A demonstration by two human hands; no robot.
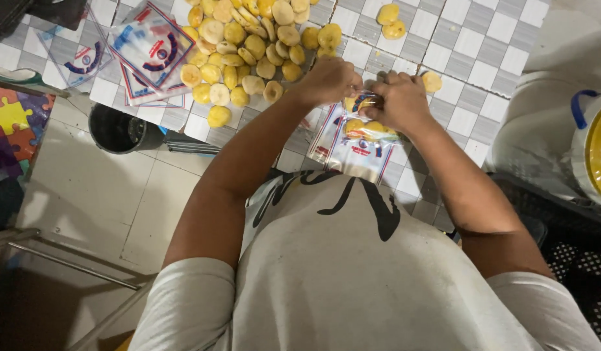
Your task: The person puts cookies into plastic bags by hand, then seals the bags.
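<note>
Person: a white printed shirt fills the near foreground; both bare forearms reach forward over the worktop (482, 39), a surface in a grey and white check
Bag: a clear plastic bag (356, 146) with red and blue print hangs from the two hands just above the near worktop edge; several yellow round pieces show inside it near its top
Left hand: the left hand (330, 79) is closed on the bag's upper edge, fingers curled tight
Right hand: the right hand (401, 101) is clamped on the same upper edge just beside the left, the two hands touching or nearly so
Pile: beyond the left hand lies a heap of yellow and pale round pieces (248, 45); two loose pieces (391, 21) sit apart, farther to the right; one more piece (432, 81) lies just beside the right hand
Spare bags: empty printed bags (151, 49) lie flat at the far left of the worktop
Floor: a black pot (122, 130) stands below the worktop's left edge; a puzzle-pattern mat (14, 123) lies at far left
Right edge: a white bucket (593, 146) with a blue handle and yellow contents
</note>
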